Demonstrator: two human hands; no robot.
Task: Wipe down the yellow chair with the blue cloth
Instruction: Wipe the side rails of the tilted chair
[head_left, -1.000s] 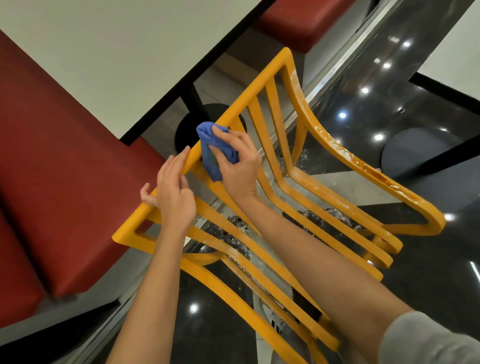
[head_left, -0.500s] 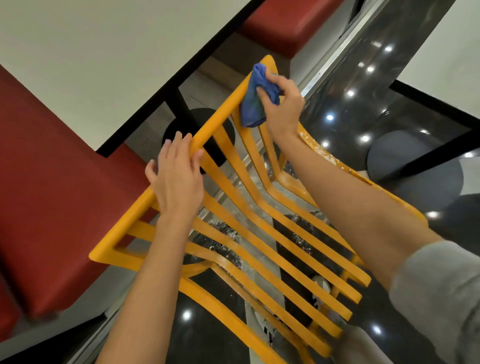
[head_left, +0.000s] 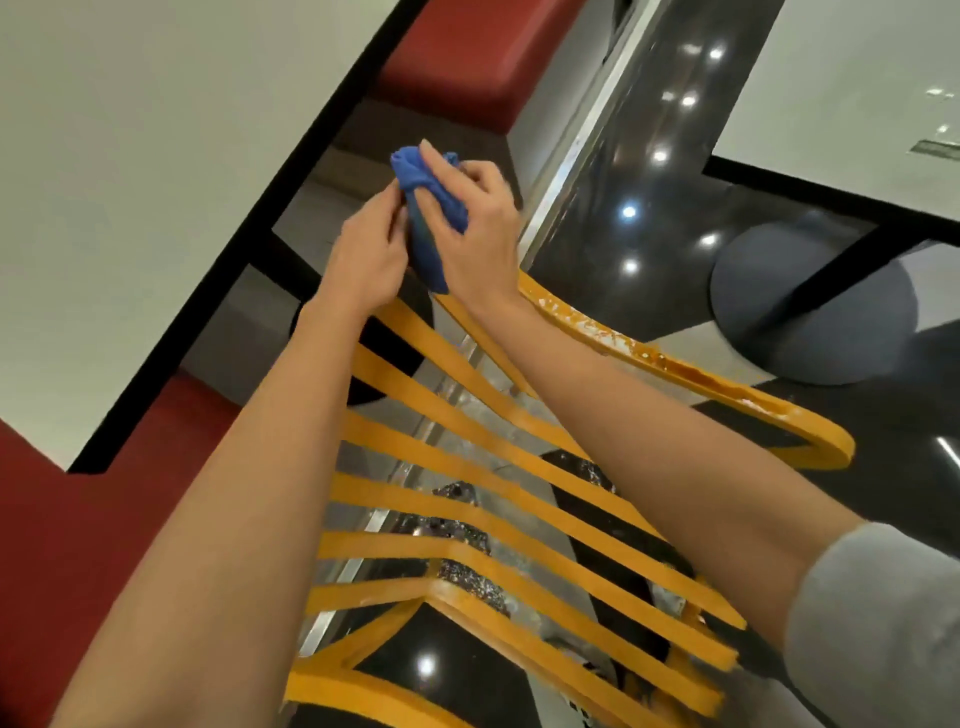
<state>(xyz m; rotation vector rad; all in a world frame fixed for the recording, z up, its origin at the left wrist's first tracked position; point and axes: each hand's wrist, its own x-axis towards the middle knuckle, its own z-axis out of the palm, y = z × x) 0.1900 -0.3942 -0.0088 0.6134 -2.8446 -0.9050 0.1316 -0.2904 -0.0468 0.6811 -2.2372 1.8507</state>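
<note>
Soft, fairly dim indoor light comes from above, and the glossy black floor throws back small ceiling lamps as hard white spots of glare. The white table looks evenly lit and slightly grey, with no sharp shadow on it. The wide lens bends straight edges toward the corners, and the sleeve and nearest chair slats look soft, perhaps from motion blur.

Open gaps between the chair's slats give passage to the floor; the table edge closes off the far left — red bench near left, table base far right.
</note>
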